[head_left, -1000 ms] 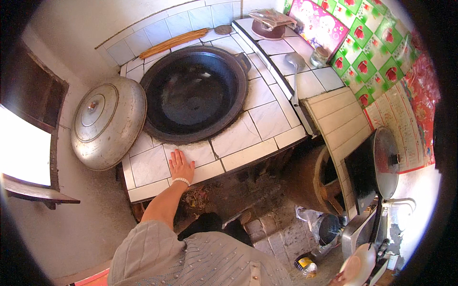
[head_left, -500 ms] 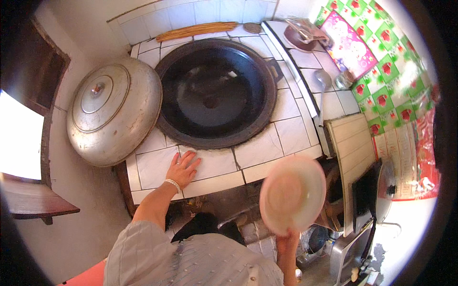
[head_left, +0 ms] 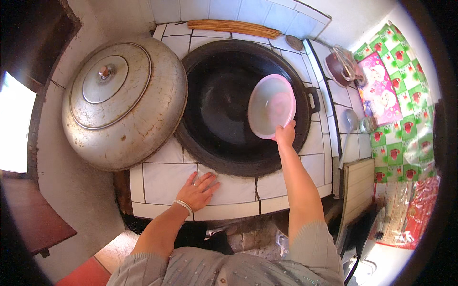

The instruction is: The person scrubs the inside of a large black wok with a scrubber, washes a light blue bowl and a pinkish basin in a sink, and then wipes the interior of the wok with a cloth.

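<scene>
My right hand [head_left: 285,134] grips the near rim of a pink plastic bowl [head_left: 260,107], held tilted over the right side of a big black wok [head_left: 217,138]. The wok is set into a white-tiled stove top [head_left: 167,183]; dark liquid or a wet sheen shows at its bottom, I cannot tell which. My left hand [head_left: 198,189], with a bracelet at the wrist, lies flat on the tiles at the stove's near edge, fingers spread and holding nothing. To the left leans a large domed metal lid [head_left: 138,114], its edge against the wok's rim.
A bundle of thin sticks [head_left: 234,27] lies along the back. On the right ledge are a ladle [head_left: 349,121], a small glass jar [head_left: 368,125] and a brown pot [head_left: 338,69]. A wooden board [head_left: 358,190] stands at the right edge, and a patterned green sheet [head_left: 403,95] covers the wall.
My right hand has carried the pink bowl from in front of the stove, up and forward over the wok. My left hand stays on the tiles; the view has shifted.
</scene>
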Motion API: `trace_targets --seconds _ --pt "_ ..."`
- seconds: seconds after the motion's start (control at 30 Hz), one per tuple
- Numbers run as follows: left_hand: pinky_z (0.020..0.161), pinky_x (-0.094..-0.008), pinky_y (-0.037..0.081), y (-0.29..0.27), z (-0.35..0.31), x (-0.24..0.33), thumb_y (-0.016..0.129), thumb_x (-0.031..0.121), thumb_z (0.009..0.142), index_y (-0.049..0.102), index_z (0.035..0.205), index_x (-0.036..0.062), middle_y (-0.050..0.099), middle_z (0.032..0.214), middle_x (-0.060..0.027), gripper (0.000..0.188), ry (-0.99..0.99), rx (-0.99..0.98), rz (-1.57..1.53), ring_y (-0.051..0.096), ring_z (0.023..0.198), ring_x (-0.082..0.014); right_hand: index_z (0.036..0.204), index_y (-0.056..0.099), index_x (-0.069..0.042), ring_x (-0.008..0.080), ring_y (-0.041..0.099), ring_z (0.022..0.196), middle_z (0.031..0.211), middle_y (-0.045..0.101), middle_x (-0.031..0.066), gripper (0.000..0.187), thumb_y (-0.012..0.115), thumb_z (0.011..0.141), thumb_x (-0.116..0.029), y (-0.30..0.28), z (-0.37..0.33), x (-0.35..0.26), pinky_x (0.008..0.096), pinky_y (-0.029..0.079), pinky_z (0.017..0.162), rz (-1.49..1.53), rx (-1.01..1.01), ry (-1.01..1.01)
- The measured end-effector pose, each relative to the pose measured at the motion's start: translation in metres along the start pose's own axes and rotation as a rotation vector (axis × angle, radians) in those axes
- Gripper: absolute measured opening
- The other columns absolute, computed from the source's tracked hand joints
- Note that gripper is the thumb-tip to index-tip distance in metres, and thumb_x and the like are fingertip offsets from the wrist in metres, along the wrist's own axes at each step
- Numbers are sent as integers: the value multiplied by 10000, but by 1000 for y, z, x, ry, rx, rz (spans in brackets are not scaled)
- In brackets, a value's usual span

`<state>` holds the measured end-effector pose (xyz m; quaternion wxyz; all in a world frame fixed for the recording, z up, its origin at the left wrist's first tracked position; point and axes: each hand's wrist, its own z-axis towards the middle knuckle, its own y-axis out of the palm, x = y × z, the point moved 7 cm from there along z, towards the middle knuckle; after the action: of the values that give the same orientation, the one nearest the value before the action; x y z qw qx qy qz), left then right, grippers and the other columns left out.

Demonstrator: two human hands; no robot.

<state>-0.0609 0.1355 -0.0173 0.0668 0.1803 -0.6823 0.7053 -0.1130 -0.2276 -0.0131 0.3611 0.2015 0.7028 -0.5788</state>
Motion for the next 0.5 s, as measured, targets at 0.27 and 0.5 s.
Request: trace_targets --seconds 0.27,0.5 --pt "1022 -484 229 -9 -4 -8 585 245 736 465 1227 210 402 1301 -26 507 -25 18 -15 318 1255 -185 1323 168 43 411 557 892 1060 482 278 732 603 757 -117 59 17 -50 436 459 799 -453 54 -134" --pt "1024 -476 227 -9 4 -4 581 249 734 489 1188 207 412 1287 -8 466 -7 23 -60 318 1253 -168 1209 334 49 424 579 884 997 556 276 550 551 719 -70 131 -21 5 474 479 770 64 -167 73"
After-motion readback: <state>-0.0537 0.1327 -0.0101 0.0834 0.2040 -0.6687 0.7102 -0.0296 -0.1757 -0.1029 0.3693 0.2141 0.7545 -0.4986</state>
